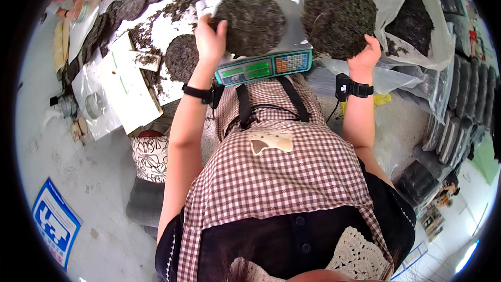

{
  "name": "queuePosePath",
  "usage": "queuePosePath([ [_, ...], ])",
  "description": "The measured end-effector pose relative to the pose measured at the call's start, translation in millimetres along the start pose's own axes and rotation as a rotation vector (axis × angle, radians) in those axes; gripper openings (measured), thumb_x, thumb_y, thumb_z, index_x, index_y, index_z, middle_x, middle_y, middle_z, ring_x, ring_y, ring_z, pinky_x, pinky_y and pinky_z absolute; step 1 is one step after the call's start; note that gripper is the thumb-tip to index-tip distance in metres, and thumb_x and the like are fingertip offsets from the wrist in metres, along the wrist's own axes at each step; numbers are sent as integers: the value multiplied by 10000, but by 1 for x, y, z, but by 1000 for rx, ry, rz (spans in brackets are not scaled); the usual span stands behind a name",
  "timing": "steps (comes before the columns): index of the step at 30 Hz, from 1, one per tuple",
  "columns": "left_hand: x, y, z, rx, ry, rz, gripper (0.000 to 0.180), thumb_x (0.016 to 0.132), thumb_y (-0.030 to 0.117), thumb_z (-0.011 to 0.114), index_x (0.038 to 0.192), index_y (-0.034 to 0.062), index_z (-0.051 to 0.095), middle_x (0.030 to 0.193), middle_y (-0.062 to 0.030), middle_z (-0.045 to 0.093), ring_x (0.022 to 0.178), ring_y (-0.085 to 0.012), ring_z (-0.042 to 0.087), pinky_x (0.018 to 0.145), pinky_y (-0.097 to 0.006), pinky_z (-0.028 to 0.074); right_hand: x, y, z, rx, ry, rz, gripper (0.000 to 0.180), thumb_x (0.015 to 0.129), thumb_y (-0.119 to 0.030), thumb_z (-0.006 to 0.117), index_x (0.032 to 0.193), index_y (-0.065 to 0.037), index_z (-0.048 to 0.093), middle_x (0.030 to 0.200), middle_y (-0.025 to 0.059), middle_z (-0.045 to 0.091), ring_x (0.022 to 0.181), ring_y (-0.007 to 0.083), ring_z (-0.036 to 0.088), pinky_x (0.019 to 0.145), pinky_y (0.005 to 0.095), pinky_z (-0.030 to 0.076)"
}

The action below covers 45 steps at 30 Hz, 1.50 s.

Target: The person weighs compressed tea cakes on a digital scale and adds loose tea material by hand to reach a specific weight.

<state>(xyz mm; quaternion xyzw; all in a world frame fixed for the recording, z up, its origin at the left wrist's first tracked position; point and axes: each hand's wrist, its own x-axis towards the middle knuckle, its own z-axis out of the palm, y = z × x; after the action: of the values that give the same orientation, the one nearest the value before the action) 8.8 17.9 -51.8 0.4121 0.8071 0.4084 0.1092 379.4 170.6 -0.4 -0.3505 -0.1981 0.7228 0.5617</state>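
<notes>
Tea cakes, round and dark, are what both hands are on, in the upper middle of the frame. The bigger-looking one, the right tea cake (338, 14), is held up at the upper right of centre by the right hand (365, 56), which cups its lower edge from beneath with the fingers hidden behind the disc. The left tea cake (254, 22) lies on the pan of the scale (266, 65), whose green front with displays and keypad faces the person. The left hand (210, 39) is pressed against the left edge of that cake, fingers curled over its rim and thumb on top.

Largest in view is the checked apron (282, 177) filling the lower middle, worn over dark clothing. To the right of the raised cake sits a clear plastic bag (422, 26) of loose dark tea. Along the right edge runs a row of dark wrapped stacks (459, 109). At the upper left, more tea cakes (133, 2) lie among scattered leaf on white sheets, with a white box (128, 86) below them. A patterned stool (150, 156) stands at the left of the apron, and a blue printed sheet (55, 222) lies on the floor at lower left. Each wrist carries a black band (350, 89).
</notes>
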Motion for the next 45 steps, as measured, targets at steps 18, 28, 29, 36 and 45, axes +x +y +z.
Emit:
queuePosePath([
  [18, 58, 49, 29, -364, 168, -287, 366, 978, 313, 646, 1095, -34, 634, 947, -159, 693, 869, -220, 640, 800, -353, 516, -71, 45, 134, -973, -208, -647, 395, 935, -195, 724, 1225, 48, 610, 1115, 96, 695, 933, 146, 641, 780, 302, 530],
  [28, 40, 49, 11, 311, 144, 330, 403, 924, 399, 664, 1202, 108, 666, 1037, -190, 658, 991, -351, 630, 887, -437, 504, 5, -3, 13, -274, -41, -45, 470, 962, -121, 653, 1389, -5, 493, 1349, 125, 583, 1201, 276, 599, 1017, 441, 520],
  [29, 39, 39, -1, 308, 165, 304, 408, 918, 391, 669, 1195, 92, 668, 1061, -188, 652, 1021, -348, 617, 909, -440, 491, 2, -4, 5, -234, -75, -32, 466, 967, -126, 646, 1391, -8, 493, 1355, 130, 581, 1209, 282, 596, 1026, 443, 514],
  [36, 11, -2, -32, 590, -117, -154, 850, 825, 750, 600, 1220, -1, 649, 1180, -218, 599, 1142, -334, 579, 995, -453, 463, -13, 68, 48, 49, -273, 386, 471, 980, -242, 638, 1380, -24, 518, 1341, 120, 610, 1207, 276, 605, 1035, 462, 498],
  [45, -14, 19, 30, -134, -29, -205, 643, 704, 54, 788, 1165, -69, 358, 1057, -226, 497, 1037, -357, 533, 912, -421, 449, 26, 163, 58, -25, -329, 427, 435, 990, -164, 624, 1376, 4, 515, 1359, 138, 589, 1221, 286, 588, 1070, 455, 476],
])
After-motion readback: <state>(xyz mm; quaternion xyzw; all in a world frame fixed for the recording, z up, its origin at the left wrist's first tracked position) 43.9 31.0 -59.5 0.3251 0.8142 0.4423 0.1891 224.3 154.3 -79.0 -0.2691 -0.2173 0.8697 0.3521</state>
